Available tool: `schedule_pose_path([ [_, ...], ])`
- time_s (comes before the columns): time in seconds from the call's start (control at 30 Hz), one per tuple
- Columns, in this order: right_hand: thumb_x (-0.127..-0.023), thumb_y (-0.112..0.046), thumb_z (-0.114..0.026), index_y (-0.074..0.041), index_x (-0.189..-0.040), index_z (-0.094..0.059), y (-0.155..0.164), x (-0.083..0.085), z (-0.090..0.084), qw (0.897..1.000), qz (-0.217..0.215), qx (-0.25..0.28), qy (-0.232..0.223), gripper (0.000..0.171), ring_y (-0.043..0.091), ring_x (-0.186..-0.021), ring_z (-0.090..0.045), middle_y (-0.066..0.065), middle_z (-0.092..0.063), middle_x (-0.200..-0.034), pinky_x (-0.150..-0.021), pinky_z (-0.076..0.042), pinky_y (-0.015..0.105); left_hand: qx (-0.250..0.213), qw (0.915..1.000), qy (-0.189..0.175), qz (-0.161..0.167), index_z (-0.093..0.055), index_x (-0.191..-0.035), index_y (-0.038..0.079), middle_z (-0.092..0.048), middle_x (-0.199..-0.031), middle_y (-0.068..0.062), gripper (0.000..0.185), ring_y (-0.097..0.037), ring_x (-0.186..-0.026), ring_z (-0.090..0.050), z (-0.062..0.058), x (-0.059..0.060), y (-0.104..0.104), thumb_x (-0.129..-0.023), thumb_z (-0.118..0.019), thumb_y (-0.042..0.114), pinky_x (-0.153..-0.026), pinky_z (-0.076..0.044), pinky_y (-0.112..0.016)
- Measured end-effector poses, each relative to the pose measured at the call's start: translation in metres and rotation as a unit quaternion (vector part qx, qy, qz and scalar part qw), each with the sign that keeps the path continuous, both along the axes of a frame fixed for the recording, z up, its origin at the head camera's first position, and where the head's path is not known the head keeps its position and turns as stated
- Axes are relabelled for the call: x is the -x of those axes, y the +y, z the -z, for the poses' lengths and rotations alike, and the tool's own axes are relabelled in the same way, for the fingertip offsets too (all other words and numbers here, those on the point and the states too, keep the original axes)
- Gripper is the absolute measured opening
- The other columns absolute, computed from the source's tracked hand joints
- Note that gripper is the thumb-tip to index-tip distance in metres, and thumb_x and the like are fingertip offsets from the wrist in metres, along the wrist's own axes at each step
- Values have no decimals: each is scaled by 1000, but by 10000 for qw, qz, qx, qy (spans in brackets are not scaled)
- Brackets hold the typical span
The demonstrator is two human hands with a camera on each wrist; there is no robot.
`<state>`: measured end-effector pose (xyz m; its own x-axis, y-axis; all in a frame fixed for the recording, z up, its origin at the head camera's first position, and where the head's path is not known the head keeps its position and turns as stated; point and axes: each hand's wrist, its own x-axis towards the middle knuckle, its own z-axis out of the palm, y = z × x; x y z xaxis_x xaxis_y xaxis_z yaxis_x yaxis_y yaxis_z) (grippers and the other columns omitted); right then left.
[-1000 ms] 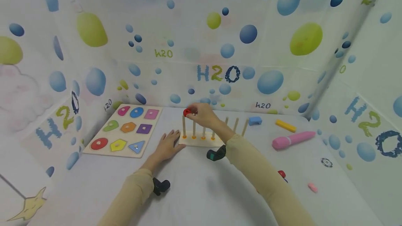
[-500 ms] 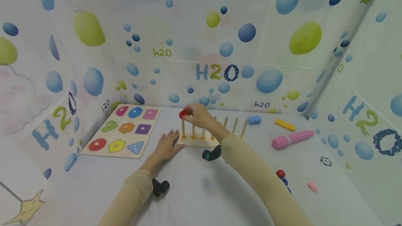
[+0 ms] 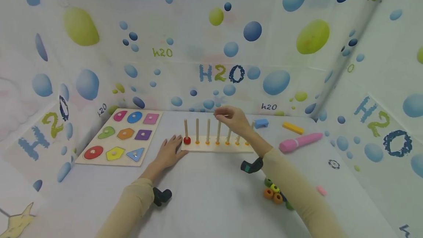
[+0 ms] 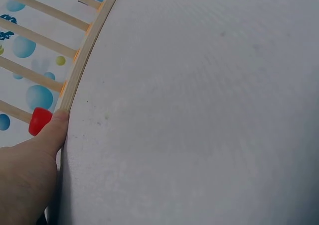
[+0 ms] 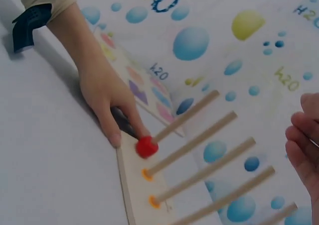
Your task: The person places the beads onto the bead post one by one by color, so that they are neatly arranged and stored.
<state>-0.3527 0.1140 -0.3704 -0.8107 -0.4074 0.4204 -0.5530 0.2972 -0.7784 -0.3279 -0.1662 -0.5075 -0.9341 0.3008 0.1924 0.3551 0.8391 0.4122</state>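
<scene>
One red bead (image 3: 187,140), seven pegs (image 3: 208,130)

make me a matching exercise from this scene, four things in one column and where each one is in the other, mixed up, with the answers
Things:
1. red bead
2. left hand
3. right hand
4. shape puzzle board

Places:
A. raised above the middle pegs, holding nothing
B. flat on the table, fingers touching the end of the peg base
C. at the foot of the peg at the left end of the row
D. on the table, left of the peg base

Pairs: 1-C, 2-B, 3-A, 4-D
</scene>
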Motion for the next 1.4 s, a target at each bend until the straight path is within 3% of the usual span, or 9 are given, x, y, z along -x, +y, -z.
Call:
schedule_pose_path([
  [0.17,-92,-3,-59,9,-112,-61,54,-24,-9,9996,221,27,-181,23,26,-100,-64,21,-66,-108,-87,-51,27,-53,10000,-2,-34,-41,-139,-4,-38,-145,-21,69,-40,-137,-24,-3,2,-5,-90,-62,39,-111,-10,-59],
  [0.27,-91,-1,-60,11,-112,-61,84,-32,0,9987,369,-186,-281,24,26,-98,-65,23,-66,-107,-83,-52,21,-46,9999,-70,-74,-41,-140,-4,-36,-146,-21,69,-40,-138,-23,-5,3,-9,-90,-61,40,-111,-9,-59],
  [0.37,-90,1,-60,13,-111,-60,110,-37,15,9974,412,-451,-388,24,27,-97,-65,24,-65,-106,-82,-52,21,-20,10000,-33,-84,-41,-139,-5,-36,-145,-22,69,-41,-137,-24,-5,6,-12,-90,-61,39,-110,-10,-60],
  [0.6,-91,-14,-63,1,-114,-63,176,-42,71,9896,498,-1225,-569,27,21,-97,-64,14,-68,-106,-85,-53,29,-74,10000,49,-1,-41,-139,-6,-37,-145,-22,70,-40,-137,-24,-8,9,-12,-90,-61,41,-110,-10,-60],
  [0.77,-91,-23,-64,-4,-117,-63,212,-74,96,9761,815,-1637,-1175,32,19,-99,-63,7,-68,-107,-87,-52,32,-38,9999,40,108,-41,-138,-6,-37,-145,-22,69,-41,-137,-24,-3,8,-9,-91,-60,41,-110,-11,-60],
  [0.9,-91,-28,-63,-9,-120,-61,231,-102,110,9641,1010,-1770,-1703,35,18,-100,-62,3,-67,-110,-85,-52,27,-4,9999,46,127,-41,-138,-6,-37,-145,-22,70,-41,-137,-24,2,5,-8,-91,-61,42,-110,-11,-60],
  [1.07,-91,-22,-64,-3,-119,-61,245,-122,117,9720,818,-1718,-1378,34,16,-100,-62,9,-67,-110,-83,-51,22,70,10000,51,23,-40,-140,-4,-36,-146,-21,72,-39,-138,-23,7,4,-7,-90,-61,43,-111,-9,-59],
  [1.23,-87,-21,-67,-4,-119,-61,249,-135,119,9711,778,-1795,-1367,37,11,-100,-62,9,-66,-112,-81,-51,20,39,10000,54,13,-40,-140,-4,-36,-146,-20,72,-39,-138,-22,8,3,-6,-90,-61,43,-111,-9,-59],
  [1.4,-88,-20,-66,-3,-121,-60,247,-141,119,9708,833,-1741,-1422,38,18,-102,-63,12,-64,-115,-83,-52,22,37,10000,75,32,-40,-140,-4,-36,-146,-20,72,-39,-138,-22,9,3,-4,-90,-61,42,-111,-9,-59],
])
